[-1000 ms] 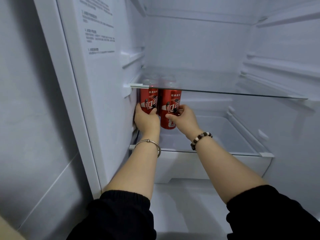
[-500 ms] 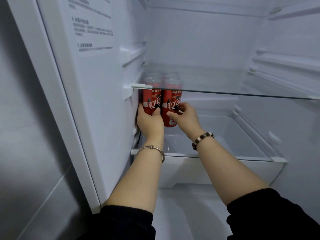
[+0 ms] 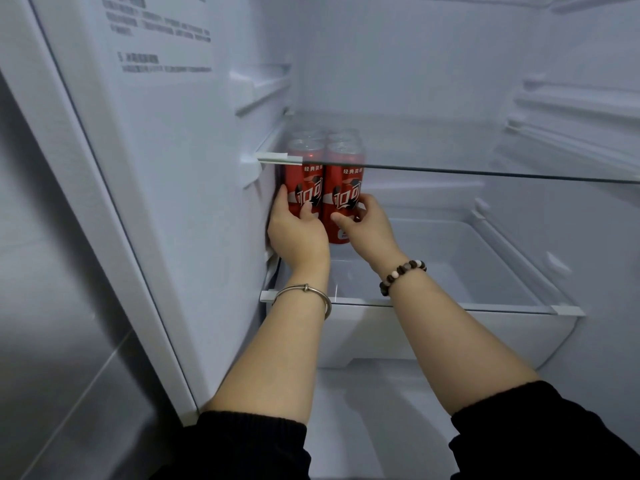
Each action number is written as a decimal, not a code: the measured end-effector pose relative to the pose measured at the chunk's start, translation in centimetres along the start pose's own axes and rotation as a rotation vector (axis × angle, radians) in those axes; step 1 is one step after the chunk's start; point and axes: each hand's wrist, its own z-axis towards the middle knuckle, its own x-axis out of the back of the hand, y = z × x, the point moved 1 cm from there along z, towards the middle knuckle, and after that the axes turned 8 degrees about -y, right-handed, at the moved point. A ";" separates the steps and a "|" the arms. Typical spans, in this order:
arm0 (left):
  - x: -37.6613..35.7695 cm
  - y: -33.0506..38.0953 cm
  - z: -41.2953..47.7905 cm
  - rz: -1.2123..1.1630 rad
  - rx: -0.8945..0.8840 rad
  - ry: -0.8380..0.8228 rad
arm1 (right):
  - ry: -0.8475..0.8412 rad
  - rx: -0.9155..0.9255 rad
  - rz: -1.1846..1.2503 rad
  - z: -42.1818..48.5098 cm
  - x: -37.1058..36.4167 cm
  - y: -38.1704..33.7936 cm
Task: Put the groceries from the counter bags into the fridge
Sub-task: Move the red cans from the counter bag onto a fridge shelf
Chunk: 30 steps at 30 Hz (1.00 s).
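Two red Coca-Cola cans stand side by side in the fridge [image 3: 207, 188], tight against its left wall, on the lower glass shelf [image 3: 485, 278] and under the upper glass shelf [image 3: 467, 150]. The left can [image 3: 304, 188] and the right can [image 3: 346, 188] each show big white characters "可口可" and a small line starting "经典". Two more silver can tops [image 3: 341, 136] show behind them through the glass. The left hand [image 3: 298, 237] is curled round the left can, thumb on its front. The right hand [image 3: 369, 230] is wrapped round the right can. The wall notice [image 3: 162, 32] is too blurred to read. Compared with half a second ago, both grips and the cans' place look unchanged.
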 end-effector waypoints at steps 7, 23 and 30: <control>0.2 0.2 -0.3 0.015 -0.044 -0.003 | -0.079 -0.038 -0.072 -0.1 0.3 -0.4; -0.5 1.1 -9.2 0.288 -0.589 -0.504 | 0.286 0.028 -0.402 -10.7 7.5 1.3; -1.5 -0.3 -16.3 0.302 -0.740 -0.739 | 0.467 0.007 -0.513 -21.1 11.4 3.7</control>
